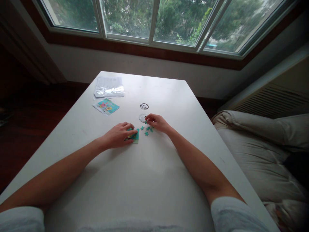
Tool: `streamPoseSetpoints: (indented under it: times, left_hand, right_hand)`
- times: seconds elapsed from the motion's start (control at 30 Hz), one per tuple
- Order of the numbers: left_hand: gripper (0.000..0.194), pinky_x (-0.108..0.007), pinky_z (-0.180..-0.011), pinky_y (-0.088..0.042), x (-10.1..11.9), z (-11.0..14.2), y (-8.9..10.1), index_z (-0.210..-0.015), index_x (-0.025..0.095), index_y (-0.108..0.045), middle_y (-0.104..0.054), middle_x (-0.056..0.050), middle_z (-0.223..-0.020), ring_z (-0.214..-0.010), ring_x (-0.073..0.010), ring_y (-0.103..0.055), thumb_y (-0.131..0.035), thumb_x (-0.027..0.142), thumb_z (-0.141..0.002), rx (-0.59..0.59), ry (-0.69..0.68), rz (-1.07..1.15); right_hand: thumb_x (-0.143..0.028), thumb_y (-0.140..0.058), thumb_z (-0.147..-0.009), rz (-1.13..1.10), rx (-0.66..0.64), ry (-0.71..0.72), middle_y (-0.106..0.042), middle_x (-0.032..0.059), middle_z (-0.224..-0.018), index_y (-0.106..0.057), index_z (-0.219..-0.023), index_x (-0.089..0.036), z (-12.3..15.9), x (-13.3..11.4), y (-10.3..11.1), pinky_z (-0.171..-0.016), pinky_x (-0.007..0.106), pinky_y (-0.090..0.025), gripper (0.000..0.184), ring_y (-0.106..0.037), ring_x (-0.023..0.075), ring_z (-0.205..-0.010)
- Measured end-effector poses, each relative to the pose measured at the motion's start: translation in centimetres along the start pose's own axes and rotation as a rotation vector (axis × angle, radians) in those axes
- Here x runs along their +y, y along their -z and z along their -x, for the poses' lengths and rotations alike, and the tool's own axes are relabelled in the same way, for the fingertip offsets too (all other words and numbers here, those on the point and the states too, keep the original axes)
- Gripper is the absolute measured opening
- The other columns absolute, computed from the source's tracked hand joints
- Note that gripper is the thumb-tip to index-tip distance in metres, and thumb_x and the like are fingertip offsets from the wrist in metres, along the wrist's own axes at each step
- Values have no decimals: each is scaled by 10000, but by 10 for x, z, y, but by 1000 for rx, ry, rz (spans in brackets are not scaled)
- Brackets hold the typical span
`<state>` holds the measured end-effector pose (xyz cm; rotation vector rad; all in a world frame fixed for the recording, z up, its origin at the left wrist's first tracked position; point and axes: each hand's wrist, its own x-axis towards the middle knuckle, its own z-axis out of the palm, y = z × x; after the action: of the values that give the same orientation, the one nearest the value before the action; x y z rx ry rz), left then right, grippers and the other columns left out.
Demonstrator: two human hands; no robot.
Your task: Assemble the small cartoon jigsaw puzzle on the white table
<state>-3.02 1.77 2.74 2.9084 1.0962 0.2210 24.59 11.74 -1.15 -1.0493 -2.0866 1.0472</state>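
My left hand (120, 133) rests with its fingers apart on a small, partly assembled green jigsaw puzzle (136, 138), covering much of its left side. To the right of it, several loose green puzzle pieces (146, 133) lie scattered on the white table. My right hand (157, 122) is just above these pieces, its fingers drawn together in a pinch. A small green puzzle piece (146, 122) shows at its fingertips. Under those fingertips lies a round, silvery disc-like thing (142, 118), partly hidden by the hand.
Another round black-and-white item (144, 106) lies farther back on the table (135, 187). At the back left are a clear plastic bag (109, 87) and a colourful picture card (106, 106). A beige sofa (256, 154) stands along the right side, and windows (127, 19) span the far wall.
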Motion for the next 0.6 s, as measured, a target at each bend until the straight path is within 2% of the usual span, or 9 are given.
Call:
streamPoseSetpoints:
  times: [0.2, 0.6]
  left_hand:
    - [428, -419, -1010, -479, 1, 1, 0, -1374, 285, -593, -599, -107, -1282, -1157, -271, -565, -612, 393, -961, 3, -2, -2]
    - [441, -434, -1011, -487, 1, 1, 2, -1378, 281, -592, -599, -110, -1289, -1162, -279, -567, -622, 401, -956, -7, -9, 1]
  right_hand:
    - [-325, -690, -782, -142, 4, -44, -710, 10, -819, -664, -960, -175, -2, 6, -1, -674, 237, -454, 235, -615, 132, -729]
    - [-352, -700, -769, -43, 84, -56, -699, 14, -797, -703, -862, -159, -1, -5, -1, -676, 254, -423, 215, -568, 132, -710]
